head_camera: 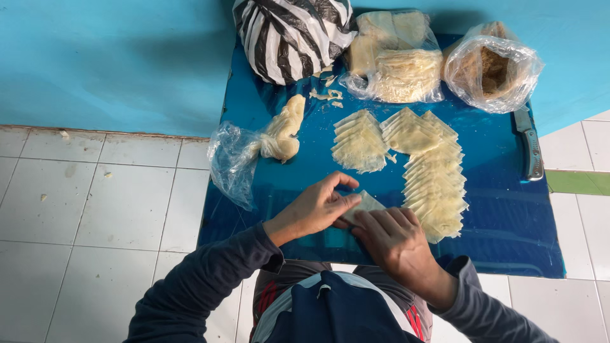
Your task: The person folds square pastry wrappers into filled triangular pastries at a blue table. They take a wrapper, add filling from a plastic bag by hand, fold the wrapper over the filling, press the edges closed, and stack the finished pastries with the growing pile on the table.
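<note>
My left hand (316,206) and my right hand (393,236) meet over the near edge of a blue glossy board (495,222). Both pinch one pale dough wrapper (367,202), which is partly folded between my fingers. Just right of my hands runs a long overlapping row of folded pale triangles (436,187). Two more fanned piles of triangles (359,141) lie farther back on the board.
A clear bag with a lump of dough (279,133) lies at the board's left. At the back stand a black-and-white striped bag (289,35), a clear bag of wrappers (397,60) and a clear bag of brown filling (492,67). A knife (529,143) rests at the right edge. White tiled floor (95,203) surrounds the board.
</note>
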A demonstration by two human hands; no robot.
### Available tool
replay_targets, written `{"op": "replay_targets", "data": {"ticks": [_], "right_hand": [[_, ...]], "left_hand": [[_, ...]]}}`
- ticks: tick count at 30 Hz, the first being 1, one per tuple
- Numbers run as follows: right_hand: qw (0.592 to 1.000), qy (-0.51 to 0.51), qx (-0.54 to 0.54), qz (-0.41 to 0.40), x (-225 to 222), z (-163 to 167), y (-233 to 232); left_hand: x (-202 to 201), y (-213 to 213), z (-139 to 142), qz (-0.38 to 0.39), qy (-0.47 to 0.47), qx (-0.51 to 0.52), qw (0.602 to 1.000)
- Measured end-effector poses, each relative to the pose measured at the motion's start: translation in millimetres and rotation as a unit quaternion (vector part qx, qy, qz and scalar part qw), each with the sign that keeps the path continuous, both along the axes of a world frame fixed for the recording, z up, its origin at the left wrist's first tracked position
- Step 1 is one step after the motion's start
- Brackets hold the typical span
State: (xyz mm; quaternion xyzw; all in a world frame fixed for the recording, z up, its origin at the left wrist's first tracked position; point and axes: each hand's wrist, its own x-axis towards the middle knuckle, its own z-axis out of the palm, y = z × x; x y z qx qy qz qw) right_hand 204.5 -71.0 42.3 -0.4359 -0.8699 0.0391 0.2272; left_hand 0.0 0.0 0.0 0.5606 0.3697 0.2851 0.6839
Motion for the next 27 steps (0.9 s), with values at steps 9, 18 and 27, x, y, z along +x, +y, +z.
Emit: {"op": "replay_targets", "data": {"ticks": [9, 18, 27], "right_hand": [[0.969, 0.149, -0.017, -0.197, 102, 15, 8], [0.949, 0.111, 0.116, -0.271, 195, 10, 125], [0.941, 0.022, 0.138, -0.308, 188, -3, 175]], "left_hand": [[-12, -13, 30, -0.015, 0.141, 0.155, 0.978], [-16, -40, 29, 0.071, 0.140, 0.288, 0.945], [-2, -60, 16, 0.209, 0.143, 0.320, 0.913]]}}
